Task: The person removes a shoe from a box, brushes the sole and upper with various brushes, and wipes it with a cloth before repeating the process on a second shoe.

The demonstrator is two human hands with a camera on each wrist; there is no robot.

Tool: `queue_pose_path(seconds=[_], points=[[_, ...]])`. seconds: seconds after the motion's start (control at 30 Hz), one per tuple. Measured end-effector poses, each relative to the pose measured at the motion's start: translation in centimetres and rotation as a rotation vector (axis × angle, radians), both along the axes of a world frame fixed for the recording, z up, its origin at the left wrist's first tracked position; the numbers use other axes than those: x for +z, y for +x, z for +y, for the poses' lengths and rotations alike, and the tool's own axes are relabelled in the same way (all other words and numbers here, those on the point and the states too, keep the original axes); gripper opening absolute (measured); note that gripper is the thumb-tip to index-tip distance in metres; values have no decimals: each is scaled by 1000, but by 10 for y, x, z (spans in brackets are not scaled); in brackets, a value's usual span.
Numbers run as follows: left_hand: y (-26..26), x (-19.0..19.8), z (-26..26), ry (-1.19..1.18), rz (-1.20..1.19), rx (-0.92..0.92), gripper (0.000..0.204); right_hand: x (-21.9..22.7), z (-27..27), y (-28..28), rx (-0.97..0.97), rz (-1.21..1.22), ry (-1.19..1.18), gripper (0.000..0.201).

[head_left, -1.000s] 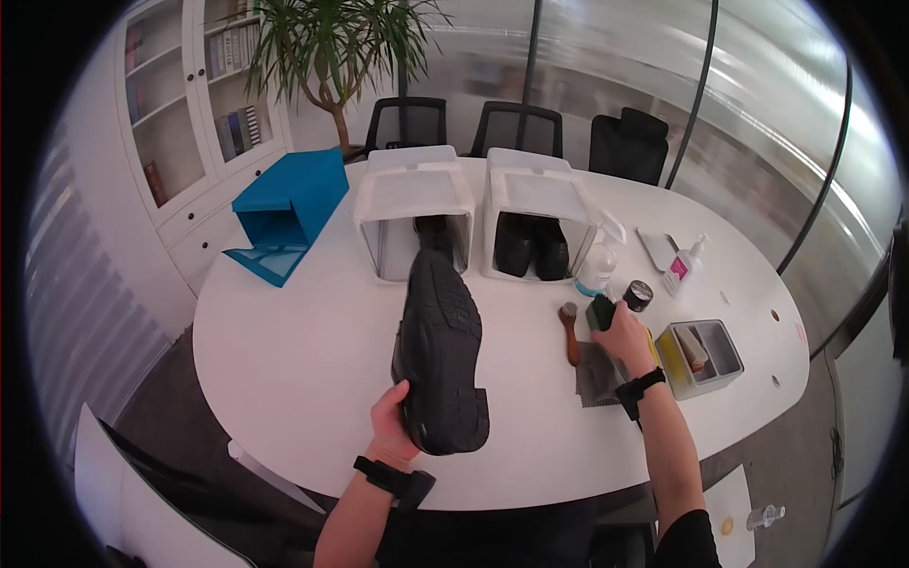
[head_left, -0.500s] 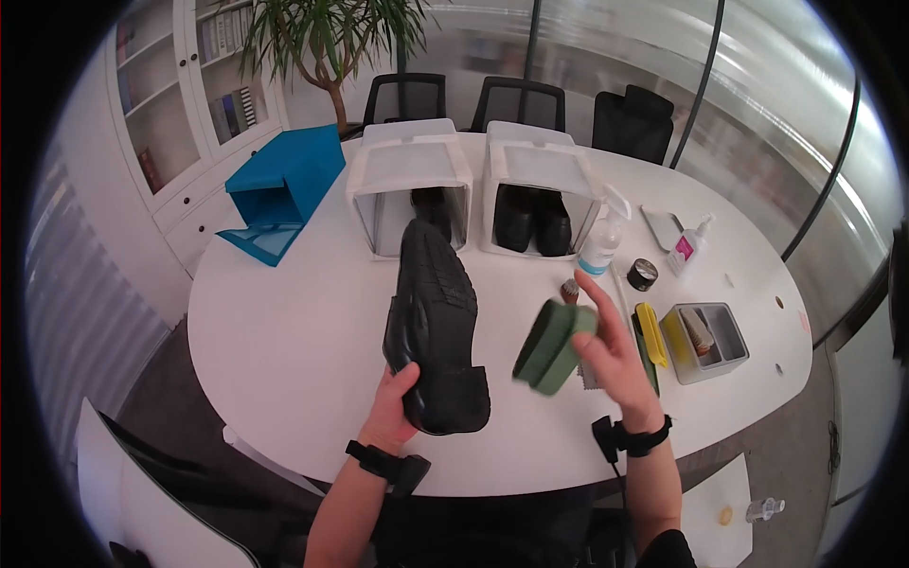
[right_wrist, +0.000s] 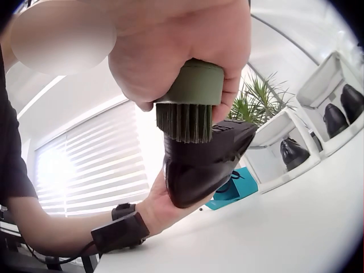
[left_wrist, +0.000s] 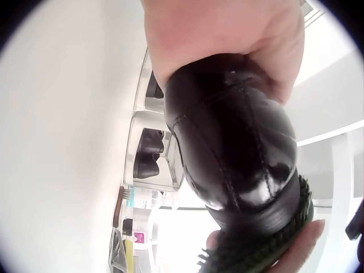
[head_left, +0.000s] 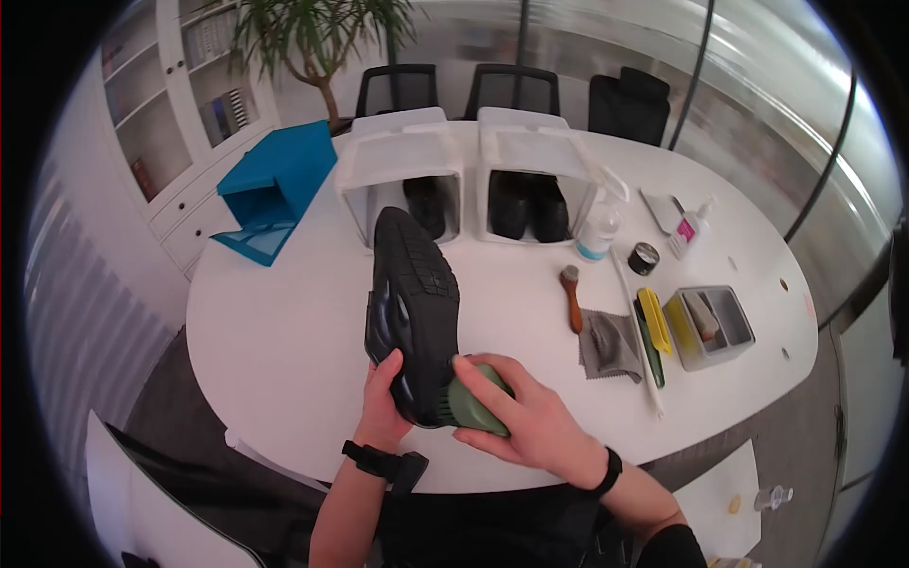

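Observation:
My left hand grips a black leather shoe round its heel end, toe pointing away and the sole turned to the right. From the right, my right hand holds a green scrub brush, fingers and thumb curled over its back. Its dark bristles meet the shoe's heel in the right wrist view. Stitched seams run down the glossy heel back in the left wrist view, with the brush bristles against the bottom of the heel.
Two white boxes stand behind, the left box with one black shoe, the right box with a pair. A blue box lies far left. To the right are a wooden-handled brush, grey cloth, spray bottle and divided caddy.
My right hand has picked the green brush up from the right of the table and carried it left to the shoe's heel. The shoe has shifted slightly left.

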State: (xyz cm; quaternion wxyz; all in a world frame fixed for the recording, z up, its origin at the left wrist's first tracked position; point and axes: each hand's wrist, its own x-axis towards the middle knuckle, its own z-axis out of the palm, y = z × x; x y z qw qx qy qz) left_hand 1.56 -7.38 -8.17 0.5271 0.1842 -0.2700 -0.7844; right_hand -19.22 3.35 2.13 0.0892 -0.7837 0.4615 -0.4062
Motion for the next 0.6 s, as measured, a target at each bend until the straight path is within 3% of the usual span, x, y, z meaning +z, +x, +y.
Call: queue_pose_path(seconds=[0.07,0.2,0.27,0.33,0.4,0.43,0.53,0.6], points=[[-2,-5,-1,47,5,-95,55,9,-9,-7,7,70,-76,76],[-5,7,5,-35,19,-158,61,-8,-21,-20,-147,-61,1,78],[1,10,3,-5,89,-187,63,-8,-10,-21,-266,30,178,77],[0,2,5,-3,48,-150,65,-9,-2,-19,-213,-13,104,76],[-2,-3,0,30,36,-123,65,-7,5,-18,94,72,-119,74],[-2,9,3,74,104,-206,63,-3,8,-14,229,64,-112,71],[-1,6,-1,17,223,-351,63,7,4,-11,184,170,-138,70],[-2,5,0,-8,205,-341,64,2,-14,-16,114,81,-134,71]])
